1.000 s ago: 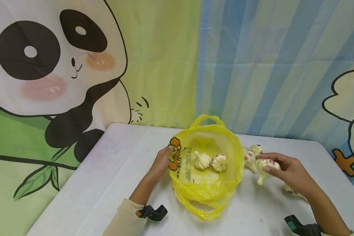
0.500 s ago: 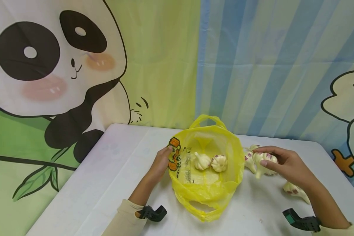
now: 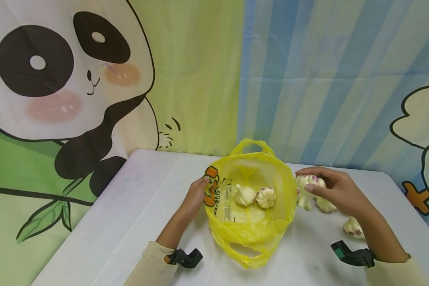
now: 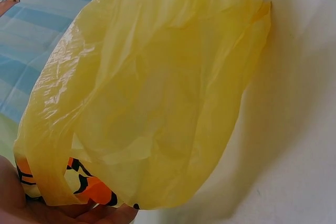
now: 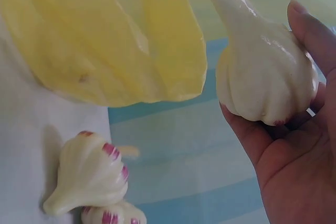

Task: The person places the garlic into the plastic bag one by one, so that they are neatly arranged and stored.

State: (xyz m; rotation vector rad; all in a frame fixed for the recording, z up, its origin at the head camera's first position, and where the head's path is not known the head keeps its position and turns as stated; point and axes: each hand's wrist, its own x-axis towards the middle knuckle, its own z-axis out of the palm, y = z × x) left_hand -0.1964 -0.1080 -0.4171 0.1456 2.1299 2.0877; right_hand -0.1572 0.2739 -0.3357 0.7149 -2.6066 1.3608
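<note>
White table (image 3: pixel 157 182), printed backdrop (image 3: pixel 200 79) behind it. On the table, yellow bag (image 3: pixel 248 232), mouth spread wide toward the head camera. Right hand (image 3: pixel 341 192): fingers curled round the held bulb (image 3: pixel 311 183), thumb opposite. Left hand (image 3: pixel 194 198): thumb and fingers pinching the bag's left rim. The relation that matters: held bulb lies just off the bag's right rim, a narrow gap showing in the right wrist view; long axis runs root end to stem, stem pointing down the head view. Right hand is the nearer to that rim; left is across the mouth. Inside the bag, a stemmed bulb (image 3: pixel 245 195) and a rounder bulb (image 3: pixel 266 198), side by side. Outside, a loose bulb (image 3: pixel 325 205) below the right hand, an outer bulb (image 3: pixel 353 227) part-covered by the forearm. Left wrist view mostly yellow plastic, bag's contents hidden, left fingers cut off low. Purple-marked sliver at the bag's edge: cannot tell which bulb.
</note>
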